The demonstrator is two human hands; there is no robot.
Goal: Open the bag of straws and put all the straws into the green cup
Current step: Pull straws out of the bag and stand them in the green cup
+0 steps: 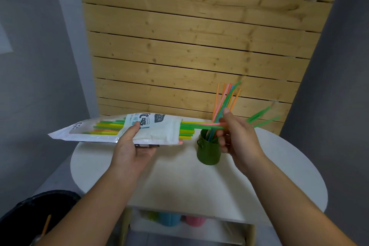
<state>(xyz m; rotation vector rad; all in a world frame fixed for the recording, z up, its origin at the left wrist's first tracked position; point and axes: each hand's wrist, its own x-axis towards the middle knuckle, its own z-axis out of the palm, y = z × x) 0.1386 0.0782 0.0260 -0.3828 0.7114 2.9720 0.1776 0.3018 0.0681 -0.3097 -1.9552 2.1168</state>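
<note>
meanwhile, straws half out of the bag

left hand [130, 147] grips the straw bag [119, 131] above the tabletop's [179, 181] left edge. right hand's [237, 136] fingers pinch a few straws [201, 125] at its mouth. green cup [208, 152], mid-tabletop, holds others.

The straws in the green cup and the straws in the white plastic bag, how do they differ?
The straws in the green cup stand nearly upright and fan apart; the straws in the white plastic bag lie nearly level, packed together. The cup straws are uncovered; the bag straws are mostly sheathed, their ends poking out. Both bunches are thin and mixed in colour.
</note>
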